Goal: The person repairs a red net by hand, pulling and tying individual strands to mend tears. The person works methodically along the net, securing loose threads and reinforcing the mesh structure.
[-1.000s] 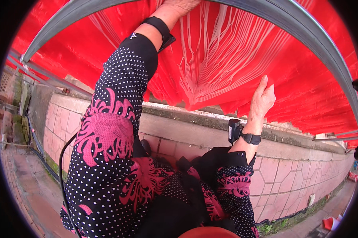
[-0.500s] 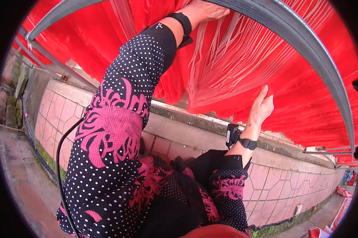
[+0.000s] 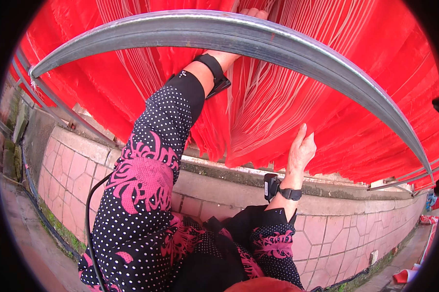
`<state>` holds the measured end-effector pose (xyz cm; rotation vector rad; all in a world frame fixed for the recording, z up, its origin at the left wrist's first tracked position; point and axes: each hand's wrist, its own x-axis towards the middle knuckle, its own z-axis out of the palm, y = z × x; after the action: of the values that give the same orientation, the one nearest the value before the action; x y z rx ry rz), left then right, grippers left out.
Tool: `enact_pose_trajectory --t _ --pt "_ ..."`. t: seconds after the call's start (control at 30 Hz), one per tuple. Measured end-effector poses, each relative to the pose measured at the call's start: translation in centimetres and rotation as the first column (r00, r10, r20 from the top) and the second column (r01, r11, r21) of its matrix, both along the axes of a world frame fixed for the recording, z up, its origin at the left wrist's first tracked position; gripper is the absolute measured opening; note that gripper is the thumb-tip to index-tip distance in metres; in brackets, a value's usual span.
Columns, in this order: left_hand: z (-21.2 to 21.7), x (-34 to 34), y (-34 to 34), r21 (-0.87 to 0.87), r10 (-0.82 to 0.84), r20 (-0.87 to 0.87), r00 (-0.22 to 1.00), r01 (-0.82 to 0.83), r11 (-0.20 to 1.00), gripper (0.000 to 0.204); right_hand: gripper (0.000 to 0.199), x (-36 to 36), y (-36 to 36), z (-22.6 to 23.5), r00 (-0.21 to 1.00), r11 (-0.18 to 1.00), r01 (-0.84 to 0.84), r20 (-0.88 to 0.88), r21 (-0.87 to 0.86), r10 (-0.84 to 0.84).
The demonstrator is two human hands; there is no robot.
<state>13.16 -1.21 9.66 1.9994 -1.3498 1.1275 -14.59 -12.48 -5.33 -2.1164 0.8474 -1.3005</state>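
Currently I see red fabric [image 3: 370, 134] streaked with pale strands spread beneath the curved metal bar [image 3: 229, 30]. That bar partly hides the left hand [image 3: 254, 13], so I can't tell its grip; the right hand [image 3: 302, 150], loosely open, is at the fabric's near edge.

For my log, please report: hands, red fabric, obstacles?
Left hand partly behind grey bar, grip hidden. Right hand near red fabric, contact unclear. Fabric in folds, pale threads showing.
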Motion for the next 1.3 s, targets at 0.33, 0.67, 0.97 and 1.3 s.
enact_pose_trajectory --t 0.33,0.67,0.97,1.3 --pt "0.1 0.3 -0.6 0.023 0.053 0.036 0.998 -0.054 0.998 0.047 0.028 -0.4 0.1 0.2 0.996 0.997 0.011 -0.094 0.079 -0.004" --pt "-4.0 0.5 4.6 0.245 0.112 0.185 0.976 -0.156 0.957 0.049 0.032 -0.3 0.0 -0.1 0.998 0.999 -0.015 -0.053 0.044 0.017" --pt "-3.2 2.7 1.4 0.295 0.138 0.247 0.959 -0.210 0.932 0.050 0.032 -0.2 0.2 -0.1 0.999 1.000 -0.018 -0.039 0.000 0.018" --pt "-4.9 3.6 -1.2 0.411 0.200 0.478 0.855 -0.419 0.810 0.052 0.025 -0.2 0.1 0.0 0.993 0.999 0.010 -0.115 -0.036 -0.014"
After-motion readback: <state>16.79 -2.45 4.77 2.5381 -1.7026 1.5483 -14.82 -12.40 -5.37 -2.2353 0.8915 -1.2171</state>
